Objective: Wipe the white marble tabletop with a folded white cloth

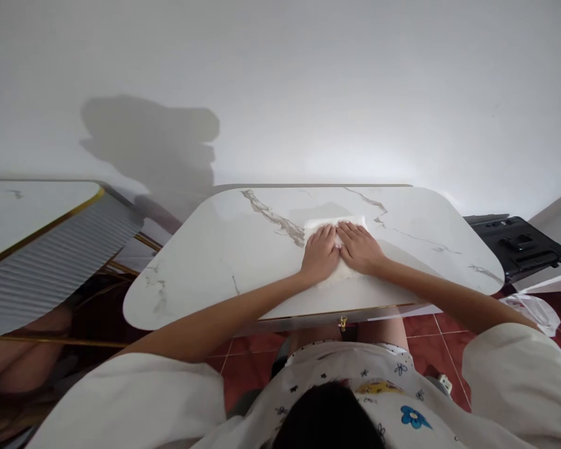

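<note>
A white folded cloth (342, 272) lies on the marble-patterned white tabletop (206, 249), right of its middle. My left hand (320, 254) rests flat on the left part of the cloth, fingers stretched out and pointing away from me. Beside it, my right hand (361, 248) lies flat on the cloth's right part, its fingers angled toward the left hand. The two hands touch at the thumbs. Neither hand grips the cloth; both press on it from above. Part of the cloth is hidden under the palms.
A plain wall (308, 93) stands right behind the tabletop. To the left is a second gold-edged table (28, 212), with a person's bare leg below it. A black case (518, 246) and a clear plastic bag (535, 312) are at the right. Red tiles (434, 340) cover the floor.
</note>
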A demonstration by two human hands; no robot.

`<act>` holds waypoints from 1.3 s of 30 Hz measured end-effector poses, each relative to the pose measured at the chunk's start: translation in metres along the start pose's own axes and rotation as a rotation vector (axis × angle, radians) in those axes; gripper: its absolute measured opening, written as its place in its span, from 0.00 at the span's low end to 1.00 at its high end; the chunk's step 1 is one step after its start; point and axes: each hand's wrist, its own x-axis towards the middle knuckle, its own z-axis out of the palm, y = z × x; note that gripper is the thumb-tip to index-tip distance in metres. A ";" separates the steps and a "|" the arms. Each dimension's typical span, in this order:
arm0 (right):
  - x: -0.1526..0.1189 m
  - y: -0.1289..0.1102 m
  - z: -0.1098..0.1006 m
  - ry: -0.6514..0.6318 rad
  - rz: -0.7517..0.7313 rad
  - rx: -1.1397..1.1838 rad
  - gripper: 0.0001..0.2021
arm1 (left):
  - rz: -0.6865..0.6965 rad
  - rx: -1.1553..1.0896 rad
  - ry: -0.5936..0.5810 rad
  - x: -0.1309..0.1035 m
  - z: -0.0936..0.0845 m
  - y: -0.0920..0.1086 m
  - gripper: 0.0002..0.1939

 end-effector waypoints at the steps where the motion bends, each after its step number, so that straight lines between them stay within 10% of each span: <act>1: -0.011 -0.005 -0.003 0.002 -0.014 0.009 0.27 | -0.007 0.001 -0.022 -0.012 -0.001 0.005 0.29; 7: -0.062 -0.013 -0.019 0.007 -0.014 0.059 0.27 | -0.053 -0.094 -0.183 -0.051 -0.006 0.039 0.32; 14: -0.086 0.021 -0.029 -0.016 0.003 0.076 0.27 | -0.084 -0.196 -0.280 -0.039 -0.001 0.078 0.36; 39: 0.117 0.177 0.024 0.032 0.174 0.007 0.23 | 0.065 -0.129 0.161 0.220 0.047 0.023 0.22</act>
